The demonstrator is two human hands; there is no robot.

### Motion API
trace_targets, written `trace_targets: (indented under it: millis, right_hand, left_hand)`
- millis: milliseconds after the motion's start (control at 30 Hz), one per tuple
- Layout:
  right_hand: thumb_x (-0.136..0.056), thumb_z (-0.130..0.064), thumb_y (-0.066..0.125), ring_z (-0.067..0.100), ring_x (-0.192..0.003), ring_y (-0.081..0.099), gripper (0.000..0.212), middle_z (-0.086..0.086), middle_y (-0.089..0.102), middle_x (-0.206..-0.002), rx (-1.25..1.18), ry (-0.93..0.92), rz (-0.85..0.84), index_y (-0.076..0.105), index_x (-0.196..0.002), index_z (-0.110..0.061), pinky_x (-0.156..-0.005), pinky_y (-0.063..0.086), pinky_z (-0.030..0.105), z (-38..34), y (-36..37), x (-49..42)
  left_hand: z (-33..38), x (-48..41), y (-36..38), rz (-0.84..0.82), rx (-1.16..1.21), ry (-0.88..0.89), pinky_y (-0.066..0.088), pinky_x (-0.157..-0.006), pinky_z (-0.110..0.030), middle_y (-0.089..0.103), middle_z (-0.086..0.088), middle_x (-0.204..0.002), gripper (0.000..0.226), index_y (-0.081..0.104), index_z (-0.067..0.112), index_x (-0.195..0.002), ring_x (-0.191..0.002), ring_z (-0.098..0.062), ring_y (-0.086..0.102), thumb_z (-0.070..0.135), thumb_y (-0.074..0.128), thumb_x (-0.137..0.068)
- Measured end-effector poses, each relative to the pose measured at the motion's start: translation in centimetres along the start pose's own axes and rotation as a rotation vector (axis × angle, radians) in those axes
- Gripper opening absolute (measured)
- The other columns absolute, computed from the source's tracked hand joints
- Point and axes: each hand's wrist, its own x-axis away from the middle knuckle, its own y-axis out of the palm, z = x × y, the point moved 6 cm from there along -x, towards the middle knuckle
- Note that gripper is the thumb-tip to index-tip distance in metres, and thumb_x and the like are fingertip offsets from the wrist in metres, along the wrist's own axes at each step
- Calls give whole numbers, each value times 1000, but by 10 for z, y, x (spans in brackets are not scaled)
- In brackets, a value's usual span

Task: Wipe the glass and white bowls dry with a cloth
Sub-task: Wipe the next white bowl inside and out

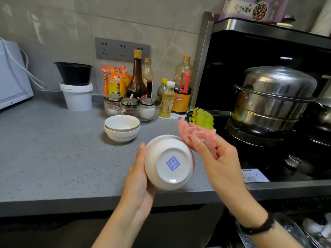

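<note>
My left hand (138, 174) holds a white bowl (168, 162) tipped on its side above the counter's front edge, its base with a blue stamp facing me. My right hand (217, 159) grips a crumpled pink cloth (196, 134) and holds it against the bowl's upper right rim. Two more white bowls (122, 127) sit stacked on the grey counter (53, 149) behind. A glass bowl (141, 111) farther back holds three lidded seasoning jars.
Sauce and oil bottles (180, 90) and snack packets stand along the wall. A white bucket (77, 96) carries a black bowl. A green rag (202, 118) lies by the stove, where a steel steamer pot (274, 97) sits. A white appliance (12, 76) is at far left.
</note>
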Motion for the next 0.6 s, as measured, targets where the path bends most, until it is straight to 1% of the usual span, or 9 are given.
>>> trace_targets:
  millis: [67, 133, 200, 333, 400, 433, 500, 533, 600]
  right_hand:
    - [-95, -11, 54, 7, -124, 53, 28, -11, 65, -124, 117, -178, -84, 64, -121, -13, -104, 42, 26, -7, 14, 9]
    - [-96, -10, 55, 12, -131, 47, 30, -5, 60, -132, 299, -381, -122, 61, -126, -12, -110, 37, 37, -10, 20, 15]
    - [-96, -11, 55, 15, -132, 47, 31, -1, 58, -134, 420, -507, -123, 60, -127, -10, -107, 41, 42, -10, 21, 18]
    - [-93, -18, 58, 11, -132, 46, 32, -6, 56, -135, 699, -714, -79, 61, -125, -17, -99, 41, 34, -8, 22, 22]
    - [-93, -22, 57, 11, -133, 45, 33, -7, 55, -137, 753, -708, -76, 61, -126, -20, -100, 38, 42, -5, 19, 18]
    - [-94, -27, 56, 12, -136, 41, 35, -8, 51, -142, 731, -650, -78, 59, -129, -24, -106, 33, 47, -2, 18, 14]
    - [-94, -40, 51, 14, -145, 22, 43, -12, 34, -153, 524, -410, -131, 51, -137, -33, -115, 18, 52, 7, 16, 6]
    - [-95, -42, 49, 13, -147, 15, 45, -14, 27, -156, 397, -304, -165, 48, -139, -35, -116, 17, 51, 13, 17, 4]
    - [-97, -35, 46, 15, -148, 14, 44, -10, 27, -156, 321, -251, -194, 47, -141, -30, -115, 22, 53, 16, 20, 5]
  left_hand:
    - [-4, -2, 1, 14, 51, -37, 47, -99, -47, 71, -11, -112, 56, 65, 13, -119, -106, -24, 66, 55, 50, -87]
    - [-9, -4, 2, 35, 113, -70, 41, -105, -50, 67, -14, -119, 62, 60, 9, -126, -113, -29, 63, 56, 50, -87]
    - [-12, -3, 2, 56, 155, -94, 43, -102, -47, 68, -16, -116, 58, 61, 6, -124, -108, -28, 65, 53, 44, -93]
    - [-15, 0, 3, 85, 195, -117, 49, -79, -36, 73, -14, -103, 50, 65, 6, -112, -90, -21, 71, 49, 43, -96]
    - [-15, 2, 8, 76, 180, -125, 50, -81, -38, 72, -15, -103, 50, 65, 6, -111, -93, -23, 70, 48, 43, -96]
    - [-15, 3, 10, 68, 172, -126, 50, -85, -40, 72, -15, -104, 49, 66, 7, -111, -97, -25, 69, 48, 43, -96]
    - [-14, 2, 13, 65, 156, -117, 50, -91, -44, 73, -15, -101, 46, 68, 9, -107, -98, -26, 69, 47, 43, -96]
    - [-13, 0, 14, 66, 145, -104, 50, -91, -45, 73, -15, -100, 46, 68, 10, -107, -96, -26, 69, 48, 43, -96]
    - [-11, -4, 14, 98, 127, -76, 53, -82, -43, 74, -14, -96, 46, 67, 11, -107, -87, -24, 72, 49, 43, -96]
